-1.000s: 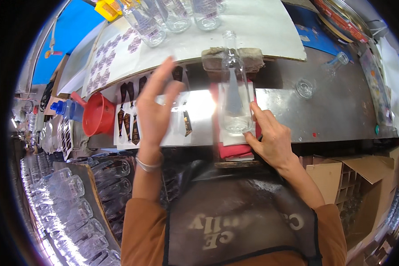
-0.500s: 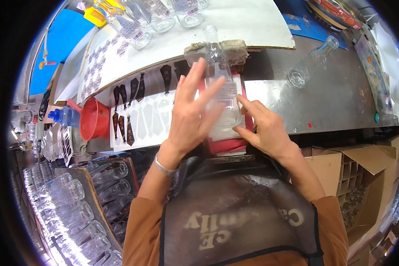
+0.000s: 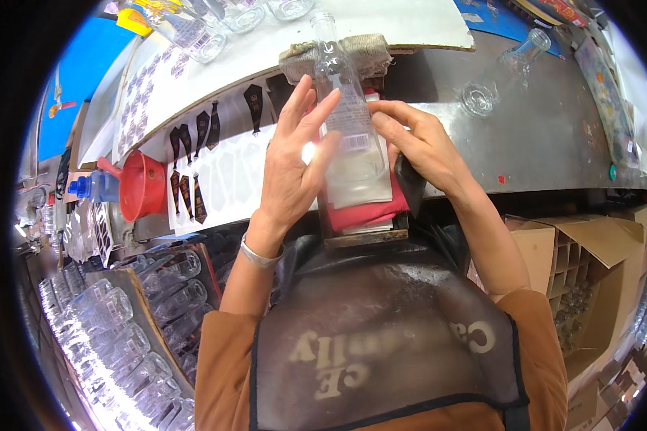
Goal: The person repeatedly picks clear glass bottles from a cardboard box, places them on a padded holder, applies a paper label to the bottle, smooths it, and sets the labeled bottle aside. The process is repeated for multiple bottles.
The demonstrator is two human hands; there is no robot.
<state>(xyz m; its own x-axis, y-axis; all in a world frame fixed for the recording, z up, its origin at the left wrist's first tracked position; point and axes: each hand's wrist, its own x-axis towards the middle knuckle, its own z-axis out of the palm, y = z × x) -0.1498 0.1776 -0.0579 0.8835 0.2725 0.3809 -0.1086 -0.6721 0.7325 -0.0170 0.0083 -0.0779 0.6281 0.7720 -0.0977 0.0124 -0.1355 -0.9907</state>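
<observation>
A clear glass bottle (image 3: 354, 154) with a printed label lies with its neck away from me. It rests on a pad of white and red cloth (image 3: 370, 212), its neck end over a rolled grey cloth (image 3: 370, 56). Along the bottle's left side is my left hand (image 3: 291, 161), open, fingers apart and their tips at the glass. My right hand (image 3: 420, 144) is closed at the bottle's right side, thumb and forefinger near the label. A dark flat piece (image 3: 410, 183) sticks out below its palm, apparently held there; its kind is unclear.
Dark tie-shaped stickers (image 3: 207, 129) lie on a white sheet at left, beside a red plastic scoop (image 3: 144, 187). Another bottle (image 3: 507, 75) lies on the metal table. Several bottles stand at the far left; more fill a rack (image 3: 129, 323). A divided carton (image 3: 589, 273) stands at lower right.
My right hand has moved up along the bottle and closed, and the dark flat piece now shows under it. My left hand stays beside the bottle. The whole view has shifted slightly.
</observation>
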